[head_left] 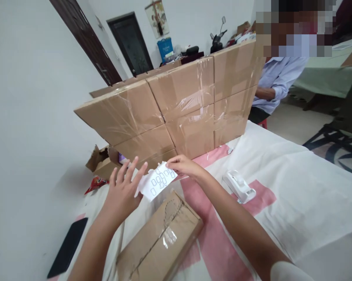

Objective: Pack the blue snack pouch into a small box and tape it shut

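white cloth with pink patches covers the table (296,195), backed by a wall of taped cartons (178,101). one paper sheet (159,181) hangs above one flat cardboard box (161,240). the right hand (183,164) pinches its far edge; the left hand (121,191) touches its near edge, fingers spread loose. one white tape dispenser (239,186) lies right; one black phone (67,246) left.
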